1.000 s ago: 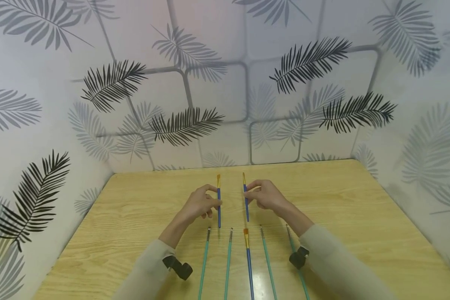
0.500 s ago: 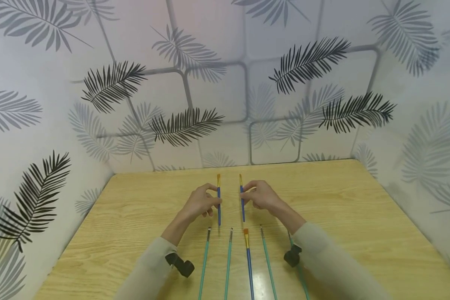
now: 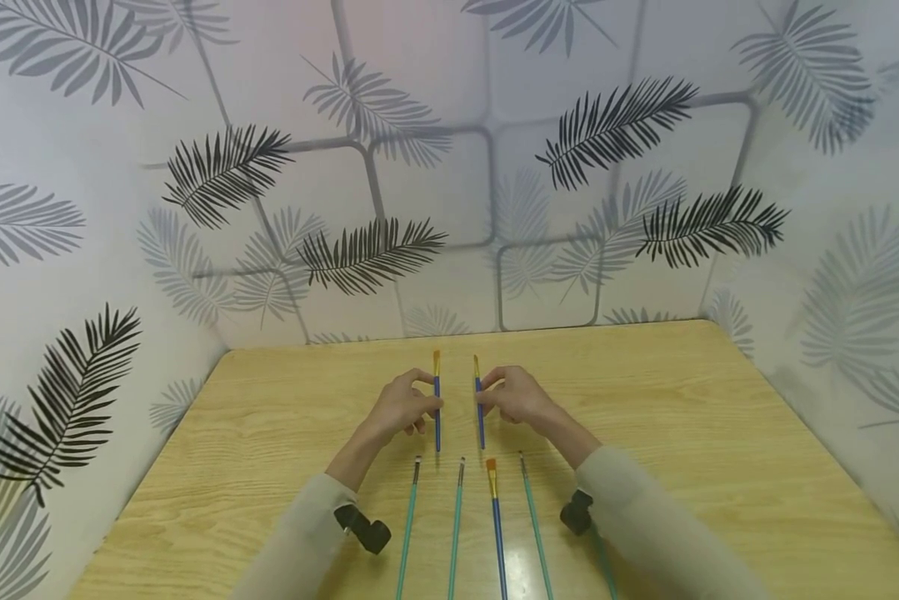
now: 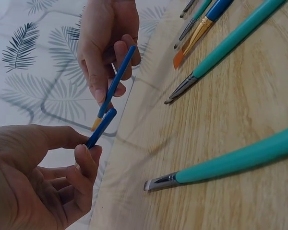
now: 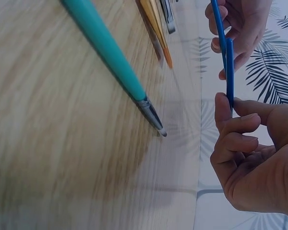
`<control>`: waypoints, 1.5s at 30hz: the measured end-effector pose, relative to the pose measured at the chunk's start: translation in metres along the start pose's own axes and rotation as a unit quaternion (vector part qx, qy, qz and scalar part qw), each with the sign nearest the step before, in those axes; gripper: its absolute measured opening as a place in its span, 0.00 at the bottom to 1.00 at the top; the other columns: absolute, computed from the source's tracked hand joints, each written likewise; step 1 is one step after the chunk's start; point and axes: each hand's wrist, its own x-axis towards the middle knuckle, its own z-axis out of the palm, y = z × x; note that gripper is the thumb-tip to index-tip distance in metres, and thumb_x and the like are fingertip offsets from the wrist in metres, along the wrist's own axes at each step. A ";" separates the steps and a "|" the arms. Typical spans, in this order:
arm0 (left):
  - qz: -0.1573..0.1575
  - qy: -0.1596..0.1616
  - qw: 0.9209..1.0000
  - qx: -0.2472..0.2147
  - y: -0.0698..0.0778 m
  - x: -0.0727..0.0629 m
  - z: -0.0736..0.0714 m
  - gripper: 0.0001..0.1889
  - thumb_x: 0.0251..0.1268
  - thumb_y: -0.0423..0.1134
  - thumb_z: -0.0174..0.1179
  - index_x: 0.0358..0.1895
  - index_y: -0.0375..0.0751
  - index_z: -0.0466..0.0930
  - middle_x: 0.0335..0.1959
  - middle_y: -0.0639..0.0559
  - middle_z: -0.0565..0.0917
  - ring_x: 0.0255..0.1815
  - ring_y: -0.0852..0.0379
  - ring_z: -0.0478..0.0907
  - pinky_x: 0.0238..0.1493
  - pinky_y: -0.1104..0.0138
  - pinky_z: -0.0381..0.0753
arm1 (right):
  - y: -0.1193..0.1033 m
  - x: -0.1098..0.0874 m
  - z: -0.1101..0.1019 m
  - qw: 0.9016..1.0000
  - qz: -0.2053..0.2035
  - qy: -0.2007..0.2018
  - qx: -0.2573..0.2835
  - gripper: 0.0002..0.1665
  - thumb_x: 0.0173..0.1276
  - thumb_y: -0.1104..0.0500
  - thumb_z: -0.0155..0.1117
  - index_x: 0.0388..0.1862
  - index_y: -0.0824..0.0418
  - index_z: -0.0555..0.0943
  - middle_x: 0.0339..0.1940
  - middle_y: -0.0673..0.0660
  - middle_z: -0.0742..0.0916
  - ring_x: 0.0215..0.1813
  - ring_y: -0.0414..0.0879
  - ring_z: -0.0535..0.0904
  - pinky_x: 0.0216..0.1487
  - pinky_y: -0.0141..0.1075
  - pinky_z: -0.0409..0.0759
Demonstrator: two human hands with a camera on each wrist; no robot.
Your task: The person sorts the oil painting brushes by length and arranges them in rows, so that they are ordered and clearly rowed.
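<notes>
My left hand pinches a short blue paintbrush between thumb and finger, its yellow ferrule and orange bristles pointing toward the wall. Opposite it, my right hand pinches a second blue paintbrush the same way, bristles also away from me. The two brushes stand nearly parallel with a small gap between them in the head view. Above the table, the left brush's handle end shows in the left wrist view, and the right brush's handle rises from the pinching fingers in the right wrist view.
Closer to me, a row of longer paintbrushes lies on the wooden table: a blue one in the middle and teal ones on both sides. My right sleeve covers part of the rightmost teal brush. A leaf-patterned wall borders the table's far edge.
My right hand has moved left with its paintbrush, narrowing the gap to the other brush. My left hand and its brush have stayed almost still.
</notes>
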 end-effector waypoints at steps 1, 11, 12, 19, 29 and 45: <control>-0.001 -0.001 1.000 0.000 0.000 0.000 0.000 0.26 0.65 0.38 0.62 0.66 0.40 0.70 0.30 0.46 0.86 0.15 0.56 0.77 0.16 0.73 0.71 | 0.000 0.000 0.000 1.000 0.000 0.000 0.001 0.17 0.71 0.60 0.64 0.55 0.67 0.77 0.30 0.58 0.90 0.11 0.36 0.56 0.14 0.28 0.56; -0.004 0.000 1.000 0.003 -0.004 0.003 0.001 0.27 0.65 0.38 0.62 0.66 0.38 0.70 0.30 0.46 0.87 0.17 0.54 0.79 0.17 0.73 0.73 | 0.001 0.004 0.002 1.000 0.001 -0.011 0.007 0.17 0.72 0.60 0.63 0.54 0.69 0.77 0.31 0.60 0.90 0.10 0.35 0.56 0.14 0.27 0.56; -0.005 -0.001 1.000 0.003 -0.004 0.003 0.001 0.27 0.65 0.38 0.62 0.66 0.38 0.70 0.31 0.46 0.87 0.17 0.54 0.79 0.17 0.72 0.73 | 0.001 0.005 0.002 1.000 0.001 -0.011 0.005 0.16 0.72 0.60 0.63 0.54 0.69 0.77 0.31 0.60 0.90 0.10 0.35 0.57 0.14 0.27 0.56; -0.017 0.006 1.000 0.006 -0.004 0.005 -0.001 0.26 0.66 0.40 0.63 0.66 0.40 0.70 0.33 0.46 0.88 0.17 0.55 0.79 0.19 0.71 0.76 | 0.001 0.009 0.002 1.000 0.003 -0.006 -0.010 0.17 0.71 0.60 0.64 0.53 0.68 0.77 0.30 0.58 0.90 0.11 0.35 0.59 0.15 0.26 0.58; -0.031 0.005 0.999 0.005 -0.008 0.009 0.000 0.26 0.66 0.41 0.63 0.66 0.40 0.70 0.34 0.47 0.88 0.17 0.57 0.78 0.22 0.69 0.78 | 0.000 0.015 0.003 1.000 0.013 -0.001 -0.024 0.15 0.71 0.60 0.64 0.52 0.67 0.77 0.30 0.57 0.90 0.12 0.36 0.60 0.15 0.27 0.58; -0.041 -0.002 0.999 -0.010 -0.011 0.017 0.004 0.27 0.66 0.39 0.62 0.67 0.38 0.70 0.33 0.47 0.87 0.16 0.59 0.75 0.23 0.70 0.74 | 0.004 0.028 0.009 0.998 0.016 0.007 -0.055 0.16 0.69 0.60 0.67 0.50 0.68 0.78 0.28 0.58 0.90 0.13 0.37 0.63 0.15 0.26 0.61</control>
